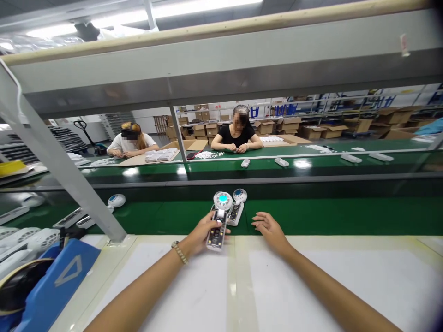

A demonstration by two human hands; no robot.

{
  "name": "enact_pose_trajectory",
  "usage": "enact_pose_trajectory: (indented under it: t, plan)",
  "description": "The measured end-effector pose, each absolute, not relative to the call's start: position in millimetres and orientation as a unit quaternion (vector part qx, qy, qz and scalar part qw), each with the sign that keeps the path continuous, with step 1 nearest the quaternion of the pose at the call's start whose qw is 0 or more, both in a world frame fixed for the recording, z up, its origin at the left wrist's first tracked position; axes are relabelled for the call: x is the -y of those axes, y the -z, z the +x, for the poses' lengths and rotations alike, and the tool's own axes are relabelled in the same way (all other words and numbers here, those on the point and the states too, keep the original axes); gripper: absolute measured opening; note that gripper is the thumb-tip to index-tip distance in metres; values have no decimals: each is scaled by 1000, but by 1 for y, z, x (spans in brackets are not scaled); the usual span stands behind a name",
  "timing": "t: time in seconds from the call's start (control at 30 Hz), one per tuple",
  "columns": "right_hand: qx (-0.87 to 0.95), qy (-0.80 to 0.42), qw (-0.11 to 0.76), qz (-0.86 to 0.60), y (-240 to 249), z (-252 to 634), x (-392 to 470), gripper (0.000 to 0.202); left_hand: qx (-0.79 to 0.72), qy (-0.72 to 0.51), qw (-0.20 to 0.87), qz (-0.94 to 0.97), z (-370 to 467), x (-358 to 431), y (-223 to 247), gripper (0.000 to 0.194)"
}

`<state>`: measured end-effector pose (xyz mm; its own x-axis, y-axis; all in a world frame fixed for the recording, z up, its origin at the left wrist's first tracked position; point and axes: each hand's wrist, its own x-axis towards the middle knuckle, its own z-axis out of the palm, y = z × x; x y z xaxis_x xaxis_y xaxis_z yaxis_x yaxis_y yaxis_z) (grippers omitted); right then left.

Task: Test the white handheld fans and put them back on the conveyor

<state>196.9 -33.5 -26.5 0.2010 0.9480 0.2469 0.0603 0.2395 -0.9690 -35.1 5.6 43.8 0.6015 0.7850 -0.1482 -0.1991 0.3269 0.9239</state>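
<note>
My left hand [205, 233] is closed round a small white device [217, 236] with a dark circuit board showing and a round head lit turquoise. Right behind it, a second similar device [235, 213] with a blue-centred round head lies on the green belt [290, 212]. To the right of both, my right hand [270, 229] hovers near the belt's front edge, fingers apart and holding nothing.
A blue bin [65, 281] and a stack of white housings [31, 242] stand at the left, beside a slanted metal post [69, 161]. More devices [116, 200] lie on the belt's left. Two people sit across, near white parts [209, 155]. A beam [221, 60] spans overhead.
</note>
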Motion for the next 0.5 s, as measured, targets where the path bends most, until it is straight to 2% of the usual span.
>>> enact_pose_trajectory:
  t: [0.2, 0.5]
  plan:
    - [465, -438, 613, -464, 22, 203, 38, 29, -278, -333, 781, 450, -22, 4, -10, 43]
    - [443, -469, 603, -468, 17, 206, 45, 28, -277, -305, 789, 456, -22, 11, -16, 47]
